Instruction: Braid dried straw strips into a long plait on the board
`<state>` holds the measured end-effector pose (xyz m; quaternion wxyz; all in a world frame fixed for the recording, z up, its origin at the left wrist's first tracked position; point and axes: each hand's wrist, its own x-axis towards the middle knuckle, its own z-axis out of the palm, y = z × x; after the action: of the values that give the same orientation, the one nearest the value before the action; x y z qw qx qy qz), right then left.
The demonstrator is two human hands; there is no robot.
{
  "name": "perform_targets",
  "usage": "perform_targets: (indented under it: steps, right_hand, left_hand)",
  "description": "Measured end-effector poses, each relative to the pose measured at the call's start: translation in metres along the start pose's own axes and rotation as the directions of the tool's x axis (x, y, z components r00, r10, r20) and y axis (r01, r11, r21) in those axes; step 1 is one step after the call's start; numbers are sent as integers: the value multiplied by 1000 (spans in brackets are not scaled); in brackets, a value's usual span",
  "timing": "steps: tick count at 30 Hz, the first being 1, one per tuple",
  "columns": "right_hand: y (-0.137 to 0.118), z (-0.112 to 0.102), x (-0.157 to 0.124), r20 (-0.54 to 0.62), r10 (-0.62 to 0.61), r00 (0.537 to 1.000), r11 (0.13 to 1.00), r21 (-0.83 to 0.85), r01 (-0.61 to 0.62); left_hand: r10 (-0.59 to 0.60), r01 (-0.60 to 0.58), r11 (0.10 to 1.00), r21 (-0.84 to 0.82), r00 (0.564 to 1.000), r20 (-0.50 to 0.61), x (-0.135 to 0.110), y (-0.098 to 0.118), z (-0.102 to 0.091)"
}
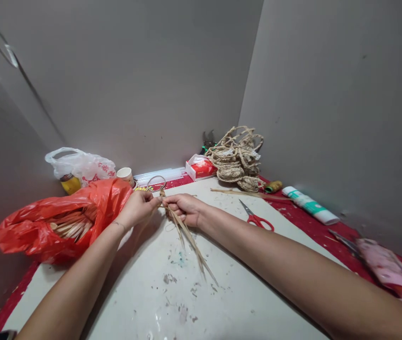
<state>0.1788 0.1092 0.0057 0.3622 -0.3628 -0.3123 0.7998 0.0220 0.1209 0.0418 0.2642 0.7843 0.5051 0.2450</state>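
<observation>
My left hand (140,206) and my right hand (184,209) meet over the middle of the board. Both are closed on a bundle of dry straw strips (188,236), whose loose ends hang down toward me over the white surface. The left fingers pinch it at the upper end; the right fingers curl round it from the other side. A thin ring (156,183) rises just above the fingertips, close to the top of the bundle. How ring and strips join is hidden by the fingers. Red-handled scissors (257,220) lie apart, right of my right hand.
At left, a red plastic bag (105,198) holds more straw strips (75,224). Behind it are a white bag (80,165) and a paper cup (125,175). Braided straw rope (238,160) is heaped at the back beside a tissue box (201,167). A white-green roll (310,206) lies right.
</observation>
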Motion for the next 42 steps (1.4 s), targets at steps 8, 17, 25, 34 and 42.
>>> perform_targets:
  steps: [8, 17, 25, 34, 42]
  right_hand:
    - [-2, 0, 0, 38, 21, 999, 1000, -2, -21]
    - [-2, 0, 0, 37, 12, 999, 999, 35, -13]
    - [-2, 0, 0, 30, 9, 1000, 999, 47, -10]
    - [-1, 1, 3, 55, 18, 998, 999, 33, -19]
    - [-9, 2, 0, 105, 35, 994, 998, -54, -30]
  left_hand:
    - [87, -107, 989, -99, 979, -187, 2, -4, 6]
    - [144, -164, 936, 313, 986, 85, -14, 22, -2]
    - [144, -211, 882, 420, 972, 186, -16, 21, -5]
    - [195, -255, 844, 472, 965, 173, -21, 30, -5]
    - [-243, 273, 923, -270, 960, 140, -6, 15, -11]
